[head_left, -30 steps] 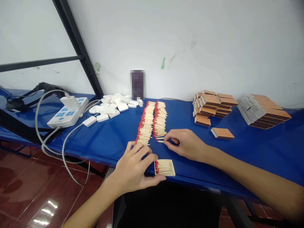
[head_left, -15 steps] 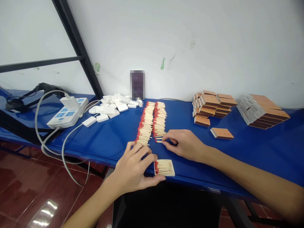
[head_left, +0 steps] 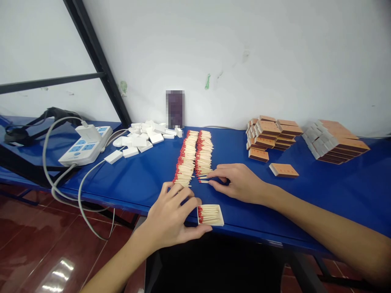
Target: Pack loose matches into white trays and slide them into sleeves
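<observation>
The near edge of the blue surface runs just below the left hand, and a white tray sits right along that edge. The left hand's fingers grip the tray, thumb on its near side and index finger at its far left corner. To the tray's right the surface is bare as far as the right forearm.

The tray is shallow, oblong and open on top, with matches lying in it side by side: pale sticks, red heads. Its long axis runs left to right, and so do the sticks, heads to the left, white showing at the right end.

Beyond it, the fingertips of the right hand are close together at the tail ends of a few loose matches; I cannot tell whether they pinch one. Those heads point left too.

Farther on, a left match row and a right match row stretch away toward the wall, a narrow gap between them. Open surface flanks both rows, reaching to white boxes on the left and stacked orange matchboxes on the right.
</observation>
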A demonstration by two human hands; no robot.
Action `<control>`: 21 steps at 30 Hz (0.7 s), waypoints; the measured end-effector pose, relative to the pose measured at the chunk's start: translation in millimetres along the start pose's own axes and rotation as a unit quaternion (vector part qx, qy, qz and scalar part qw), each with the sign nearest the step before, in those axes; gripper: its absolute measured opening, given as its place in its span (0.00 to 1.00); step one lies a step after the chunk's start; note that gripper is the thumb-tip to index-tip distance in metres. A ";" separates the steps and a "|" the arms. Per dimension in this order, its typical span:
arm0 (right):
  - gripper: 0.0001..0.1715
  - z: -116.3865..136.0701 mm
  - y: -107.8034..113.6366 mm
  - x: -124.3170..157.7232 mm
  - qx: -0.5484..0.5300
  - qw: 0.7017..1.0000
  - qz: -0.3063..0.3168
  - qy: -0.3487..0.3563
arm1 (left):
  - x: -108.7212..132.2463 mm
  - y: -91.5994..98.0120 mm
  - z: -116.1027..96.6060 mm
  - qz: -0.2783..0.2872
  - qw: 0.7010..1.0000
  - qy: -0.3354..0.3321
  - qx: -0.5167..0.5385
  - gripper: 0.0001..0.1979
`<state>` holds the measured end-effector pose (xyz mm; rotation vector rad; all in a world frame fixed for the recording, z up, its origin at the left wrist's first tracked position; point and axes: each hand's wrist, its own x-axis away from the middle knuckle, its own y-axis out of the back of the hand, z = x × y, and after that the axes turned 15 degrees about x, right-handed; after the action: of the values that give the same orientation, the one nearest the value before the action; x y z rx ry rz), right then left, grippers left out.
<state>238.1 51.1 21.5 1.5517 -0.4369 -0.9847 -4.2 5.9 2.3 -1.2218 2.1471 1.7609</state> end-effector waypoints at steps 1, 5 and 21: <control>0.11 0.7 -0.6 0.4 -0.001 1.000 0.003 -0.003 | 0.0 0.2 -0.2 0.000 1.000 0.001 0.000 0.19; 0.10 3.7 -0.8 3.7 -0.014 1.000 0.006 0.000 | 0.5 0.6 -0.5 0.001 1.000 0.003 -0.001 0.19; 0.15 2.3 -0.6 -0.1 -0.003 0.999 0.017 -0.045 | 0.1 0.2 0.4 -0.003 1.000 0.001 -0.003 0.18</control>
<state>236.1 49.9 21.0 1.4947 -0.5215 -1.0321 -4.6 6.2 2.3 -1.2310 2.1393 1.7672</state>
